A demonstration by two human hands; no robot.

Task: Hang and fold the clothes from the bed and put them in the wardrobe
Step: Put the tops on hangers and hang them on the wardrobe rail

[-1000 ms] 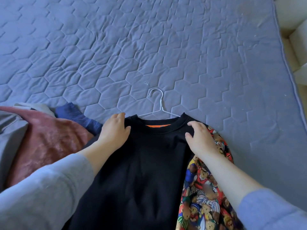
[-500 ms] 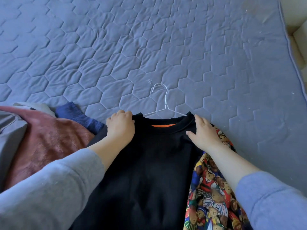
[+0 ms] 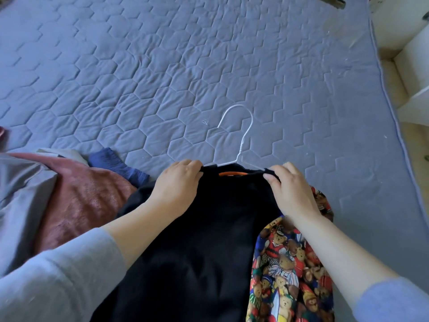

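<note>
Both hands have slid up to the collar of the black sweater [image 3: 209, 228], which lies on the bed [image 3: 162, 77] with the white hanger [image 3: 240, 133] through its neck; the left hand [image 3: 178, 182] and right hand [image 3: 290, 189] grip the neckline in curled fingers, and an uneven tug could unseat a hanger arm.

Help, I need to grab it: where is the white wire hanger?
Head view, right of centre: the white wire hanger lies on the blue quilted mattress, shoulders inside the black sweatshirt, between the left hand and right hand.
</note>
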